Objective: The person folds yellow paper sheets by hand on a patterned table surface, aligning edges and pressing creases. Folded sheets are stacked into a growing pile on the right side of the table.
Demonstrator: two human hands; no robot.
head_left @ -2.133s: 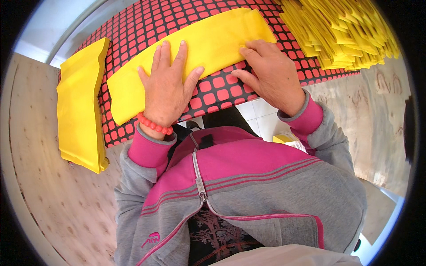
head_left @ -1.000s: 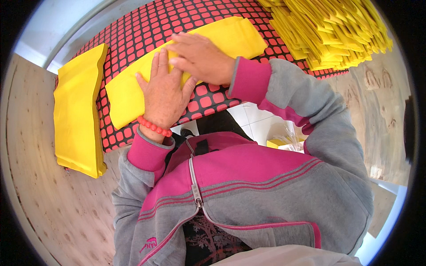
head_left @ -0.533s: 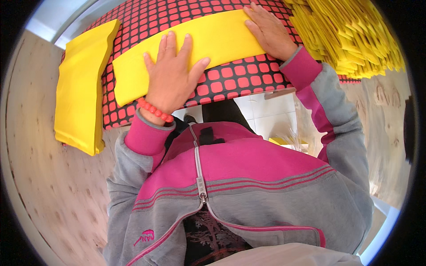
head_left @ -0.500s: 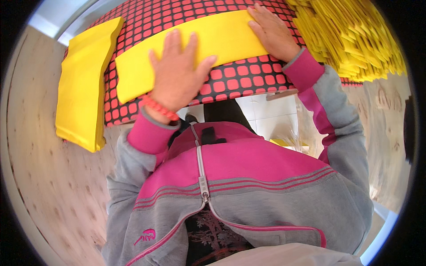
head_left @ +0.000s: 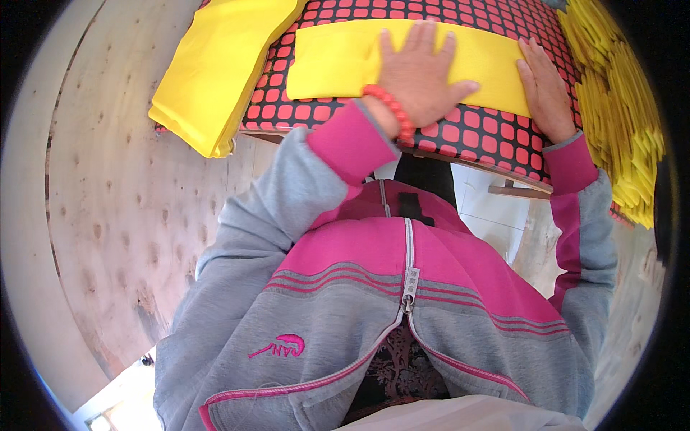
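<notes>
A folded length of yellow cloth (head_left: pixel 338 61) lies flat across a padded top covered in red-and-black checked fabric (head_left: pixel 460 136). My left hand (head_left: pixel 418 80), with a red beaded bracelet at the wrist, presses on the middle of the cloth, fingers spread. At the cloth's right end rests my right hand (head_left: pixel 548 97), fingers stretched out and lying along the edge. Neither hand grips anything.
To the left, a neat stack of folded yellow cloths (head_left: pixel 215 65) hangs slightly over the front edge. A tall heap of yellow pieces (head_left: pixel 618 108) stands at the right. Pale wooden boards (head_left: pixel 129 179) extend on the left, and light floor tiles (head_left: pixel 489 208) show below.
The whole view has shifted, so everything sits farther right in the picture. Along the yellow cloth, my left hand has slid a little to the right. My right hand stays at the right end.
</notes>
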